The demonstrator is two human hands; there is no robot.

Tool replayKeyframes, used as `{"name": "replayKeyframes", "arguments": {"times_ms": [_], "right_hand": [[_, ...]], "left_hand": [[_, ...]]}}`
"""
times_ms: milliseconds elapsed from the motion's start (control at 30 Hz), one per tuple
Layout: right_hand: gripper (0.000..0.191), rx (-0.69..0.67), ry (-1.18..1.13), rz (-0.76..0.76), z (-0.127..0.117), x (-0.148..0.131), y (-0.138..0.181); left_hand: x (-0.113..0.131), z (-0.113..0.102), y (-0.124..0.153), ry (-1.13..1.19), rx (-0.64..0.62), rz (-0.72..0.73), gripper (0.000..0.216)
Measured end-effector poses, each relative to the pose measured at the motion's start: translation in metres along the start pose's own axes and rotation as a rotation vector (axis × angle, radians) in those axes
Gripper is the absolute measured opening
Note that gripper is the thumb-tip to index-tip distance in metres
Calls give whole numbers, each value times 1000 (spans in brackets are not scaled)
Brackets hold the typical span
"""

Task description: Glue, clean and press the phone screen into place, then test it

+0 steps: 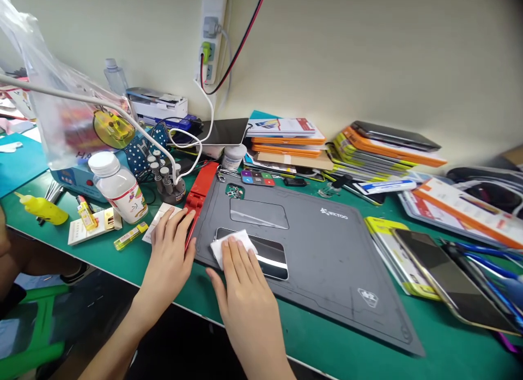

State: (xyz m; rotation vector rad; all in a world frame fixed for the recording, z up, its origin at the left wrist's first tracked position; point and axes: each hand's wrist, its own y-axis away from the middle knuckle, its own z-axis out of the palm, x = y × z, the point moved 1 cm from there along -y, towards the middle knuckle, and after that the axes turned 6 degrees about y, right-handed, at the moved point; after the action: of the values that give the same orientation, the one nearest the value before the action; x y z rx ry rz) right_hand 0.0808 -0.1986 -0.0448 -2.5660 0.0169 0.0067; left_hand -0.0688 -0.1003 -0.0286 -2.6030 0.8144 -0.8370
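Note:
On the grey work mat [318, 260] lies a phone [272, 260] with a dark, glossy face, reflecting a bright band. My right hand [249, 298] presses a folded white wipe [247, 239] flat onto the phone's left end, fingers straight and side by side. Part of the phone is hidden under the wipe and hand. My left hand [171, 255] rests palm down with its fingers spread, left of the mat, over the near end of a long red case [200, 189] and a white paper [157, 222]. A clear, phone-sized glass panel [259, 213] lies on the mat beyond the phone.
A white-capped bottle [122, 192], a yellow squeeze bottle [43, 208] and a screwdriver stand [169, 187] are on the left. Stacked boxes [288, 140] line the wall. On the right lie another phone [453, 282] and blue-handled tools [490, 257]. A white cable [102, 102] hangs across.

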Motion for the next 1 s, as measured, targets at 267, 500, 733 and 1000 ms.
{"name": "replayKeyframes", "arguments": {"times_ms": [267, 500, 733, 1000], "right_hand": [[50, -73, 31, -40, -10, 17, -10], [58, -27, 81, 26, -14, 14, 4], [63, -28, 107, 129, -8, 39, 4], [55, 11, 29, 73, -16, 54, 26]], "left_hand": [[-3, 0, -3, 18, -55, 46, 50], [-7, 1, -6, 27, -35, 106, 50], [-5, -1, -7, 23, -31, 105, 51], [0, -3, -5, 22, -20, 86, 53]]}}
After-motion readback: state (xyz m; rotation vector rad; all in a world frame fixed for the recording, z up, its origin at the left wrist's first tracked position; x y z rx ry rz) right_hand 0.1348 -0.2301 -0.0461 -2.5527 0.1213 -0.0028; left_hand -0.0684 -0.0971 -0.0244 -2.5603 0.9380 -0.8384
